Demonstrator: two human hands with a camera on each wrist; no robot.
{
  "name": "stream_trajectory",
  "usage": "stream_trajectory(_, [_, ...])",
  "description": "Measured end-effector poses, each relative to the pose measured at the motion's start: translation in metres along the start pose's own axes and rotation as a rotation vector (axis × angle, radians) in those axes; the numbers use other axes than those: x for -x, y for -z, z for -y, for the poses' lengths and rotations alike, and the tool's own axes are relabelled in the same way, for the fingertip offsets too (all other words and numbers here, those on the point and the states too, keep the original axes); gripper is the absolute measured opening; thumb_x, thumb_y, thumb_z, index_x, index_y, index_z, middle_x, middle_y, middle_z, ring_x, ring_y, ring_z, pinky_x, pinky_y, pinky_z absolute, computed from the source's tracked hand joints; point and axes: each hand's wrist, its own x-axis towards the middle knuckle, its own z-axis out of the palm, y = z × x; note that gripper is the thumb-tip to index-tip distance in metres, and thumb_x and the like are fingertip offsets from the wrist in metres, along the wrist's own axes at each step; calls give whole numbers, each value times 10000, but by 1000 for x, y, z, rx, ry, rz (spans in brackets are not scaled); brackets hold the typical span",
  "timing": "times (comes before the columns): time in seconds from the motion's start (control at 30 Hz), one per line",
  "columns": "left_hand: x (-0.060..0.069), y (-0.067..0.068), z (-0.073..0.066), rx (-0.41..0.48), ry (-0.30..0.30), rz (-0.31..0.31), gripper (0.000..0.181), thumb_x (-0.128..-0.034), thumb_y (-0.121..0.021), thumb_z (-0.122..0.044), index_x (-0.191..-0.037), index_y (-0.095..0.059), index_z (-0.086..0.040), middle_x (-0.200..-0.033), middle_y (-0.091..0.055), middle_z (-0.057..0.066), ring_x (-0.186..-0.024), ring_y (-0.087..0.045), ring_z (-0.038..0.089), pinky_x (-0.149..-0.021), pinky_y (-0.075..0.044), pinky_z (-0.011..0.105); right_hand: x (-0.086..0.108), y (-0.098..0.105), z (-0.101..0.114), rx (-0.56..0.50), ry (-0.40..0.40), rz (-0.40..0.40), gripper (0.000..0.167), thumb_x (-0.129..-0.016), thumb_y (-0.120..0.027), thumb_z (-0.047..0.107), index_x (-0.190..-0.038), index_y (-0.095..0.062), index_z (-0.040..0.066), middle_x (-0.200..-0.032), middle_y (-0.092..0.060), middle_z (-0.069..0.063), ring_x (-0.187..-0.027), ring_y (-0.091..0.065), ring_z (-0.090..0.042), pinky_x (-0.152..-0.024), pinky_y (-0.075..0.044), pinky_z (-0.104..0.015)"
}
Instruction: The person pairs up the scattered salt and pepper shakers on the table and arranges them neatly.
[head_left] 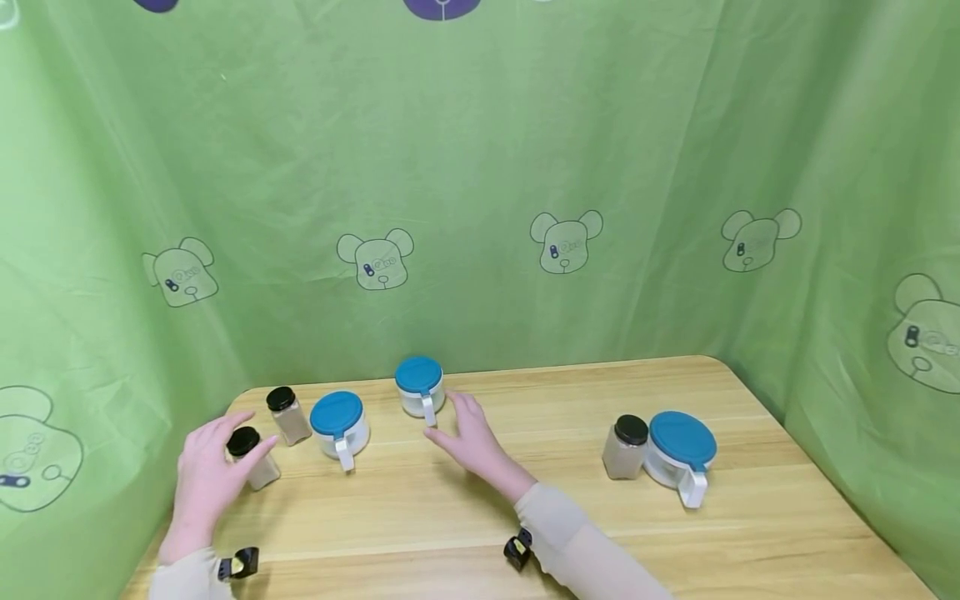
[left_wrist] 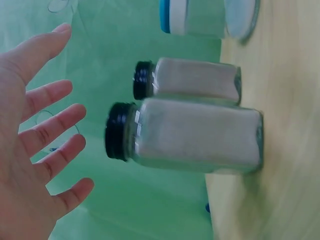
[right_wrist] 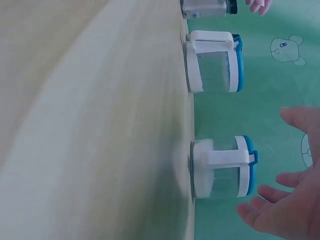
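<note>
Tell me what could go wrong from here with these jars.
The left hand, open over the leftmost black-lidded jar, might tip it into the neighbouring black-lidded jar close by. The right hand is beside the middle blue-lidded jar, which stands near the back edge of the table, so a clumsy nudge could push it toward that edge.

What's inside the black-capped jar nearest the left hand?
A pale filling takes up most of the jar; what it is, I can't tell. The black cap hides whatever lies beneath it.
</note>
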Motion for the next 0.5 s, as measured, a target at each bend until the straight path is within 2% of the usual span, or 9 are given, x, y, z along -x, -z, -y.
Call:
stream_trajectory(0.23, [2, -2, 12, -39, 52, 15, 606, -854, -723, -410, -1306, -568, -37, -1337, -525, 300, -1208, -402, 509, -967, -292, 697, -12, -9, -4, -27, -50, -1, 788, -859, -727, 323, -1454, -350, -32, -1453, -408, -252, -1348, -400, -419, -1107, -375, -576])
stream_trajectory(0.5, [6, -3, 24, -50, 148, 85, 702, -877, -673, -484, -1399, -482, -55, -1403, -453, 312, -1261, -343, 533, -986, -252, 728, -24, -18, -11, -23, -69, -24, 811, -851, -736, 316, -1466, -334, -29, -1458, -396, -253, -1355, -391, -414, -1114, -370, -568])
